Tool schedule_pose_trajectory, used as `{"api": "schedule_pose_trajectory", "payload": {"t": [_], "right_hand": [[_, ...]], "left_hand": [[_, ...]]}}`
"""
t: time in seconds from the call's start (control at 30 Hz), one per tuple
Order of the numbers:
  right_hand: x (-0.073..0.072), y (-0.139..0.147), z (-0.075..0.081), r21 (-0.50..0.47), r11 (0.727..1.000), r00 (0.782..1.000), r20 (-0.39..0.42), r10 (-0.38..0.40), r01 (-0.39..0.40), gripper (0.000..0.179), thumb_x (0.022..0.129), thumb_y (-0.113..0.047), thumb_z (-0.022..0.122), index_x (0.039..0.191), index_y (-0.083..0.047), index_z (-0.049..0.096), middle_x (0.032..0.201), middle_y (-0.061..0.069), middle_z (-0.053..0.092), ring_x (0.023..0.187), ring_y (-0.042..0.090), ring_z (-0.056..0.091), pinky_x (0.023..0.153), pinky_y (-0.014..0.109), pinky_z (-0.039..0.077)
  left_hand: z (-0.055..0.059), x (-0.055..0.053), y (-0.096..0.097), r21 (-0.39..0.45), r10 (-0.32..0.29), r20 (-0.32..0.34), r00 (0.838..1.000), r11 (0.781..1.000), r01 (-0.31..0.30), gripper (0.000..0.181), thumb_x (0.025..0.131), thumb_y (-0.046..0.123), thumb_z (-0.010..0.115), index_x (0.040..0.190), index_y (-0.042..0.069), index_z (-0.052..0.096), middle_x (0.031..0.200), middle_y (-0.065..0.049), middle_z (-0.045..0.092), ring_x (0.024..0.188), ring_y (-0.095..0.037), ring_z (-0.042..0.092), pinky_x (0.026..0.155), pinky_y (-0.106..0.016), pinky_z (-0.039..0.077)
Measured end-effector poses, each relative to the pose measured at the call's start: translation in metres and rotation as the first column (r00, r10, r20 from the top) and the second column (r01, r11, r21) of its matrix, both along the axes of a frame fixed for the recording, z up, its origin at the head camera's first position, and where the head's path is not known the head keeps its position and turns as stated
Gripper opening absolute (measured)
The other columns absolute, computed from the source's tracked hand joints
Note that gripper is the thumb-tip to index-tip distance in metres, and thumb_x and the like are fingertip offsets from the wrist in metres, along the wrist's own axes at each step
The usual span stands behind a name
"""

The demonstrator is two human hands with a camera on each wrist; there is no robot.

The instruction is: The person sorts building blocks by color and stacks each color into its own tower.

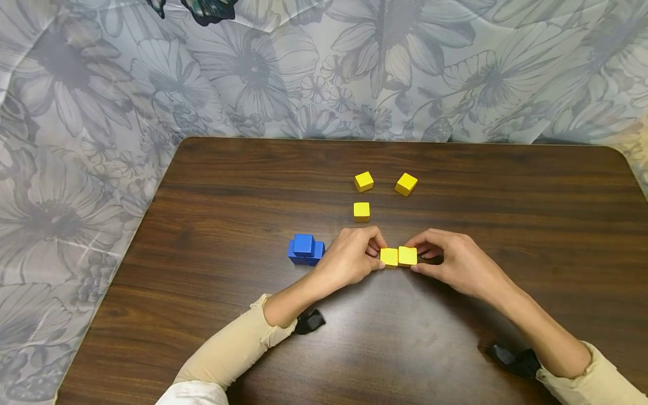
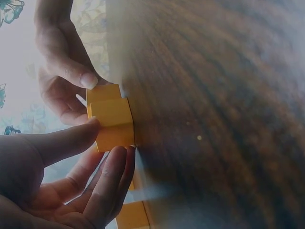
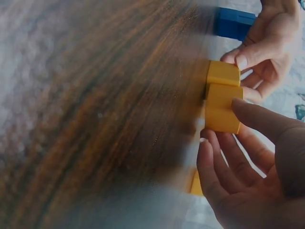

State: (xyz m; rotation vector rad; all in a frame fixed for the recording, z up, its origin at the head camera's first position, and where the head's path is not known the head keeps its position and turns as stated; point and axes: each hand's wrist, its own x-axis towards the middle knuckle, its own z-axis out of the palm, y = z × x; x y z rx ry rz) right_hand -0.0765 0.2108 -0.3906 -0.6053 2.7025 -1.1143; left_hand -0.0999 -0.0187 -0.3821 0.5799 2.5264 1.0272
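1. The left hand [image 1: 349, 259] pinches the left cube [image 1: 388, 257], a yellow one, between thumb and fingers; in the left wrist view the thumb lies against one edge while fingertips meet the cube's outer side.
2. The right hand [image 1: 463, 261] pinches the right cube [image 1: 407, 256], also yellow, at its outer end, with the thumb on the near side and a finger on the far side.
3. The two held cubes sit side by side and touching, slightly out of line, between the hands over the middle of the table [image 1: 212, 191]. Whether both rest fully on the wood is hard to tell.
4. Beyond the left hand is a near cube [image 1: 361, 212], yellow, on the table. Farther back are a far cube [image 1: 364, 181] and, to its right, a turned cube [image 1: 406, 184], both yellow and well apart from each other.
5. Left of the left hand stands the blue pile [image 1: 304, 247], with one cube on top of others; the hand is near its right side.
6. Pale sleeves [image 1: 228, 349] cover the forearms, and a black strap [image 1: 310, 322] shows by the left wrist.
7. A grey floral cloth [image 1: 253, 73] hangs behind the brown, wood-grained table.
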Motion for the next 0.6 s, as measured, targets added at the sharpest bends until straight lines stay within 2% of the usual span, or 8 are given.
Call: {"api": "schedule_pose_trajectory", "payload": {"t": [0.6], "right_hand": [[0.0021,-0.0021,-0.0024,0.031,1.000,1.000,-0.018,0.001,-0.001,0.036,0.074,-0.002,0.086,0.105,-0.016,0.073,0.100,-0.004,0.071,0.082,0.009,0.067,0.071,0.028,0.058]], "left_hand": [[-0.0012,-0.0021,0.0005,0.011,0.000,0.010,1.000,1.000,-0.001,0.025,0.077,0.006,0.086,0.095,0.012,0.070,0.089,0.002,0.070,0.076,-0.001,0.062,0.068,-0.012,0.050]]}}
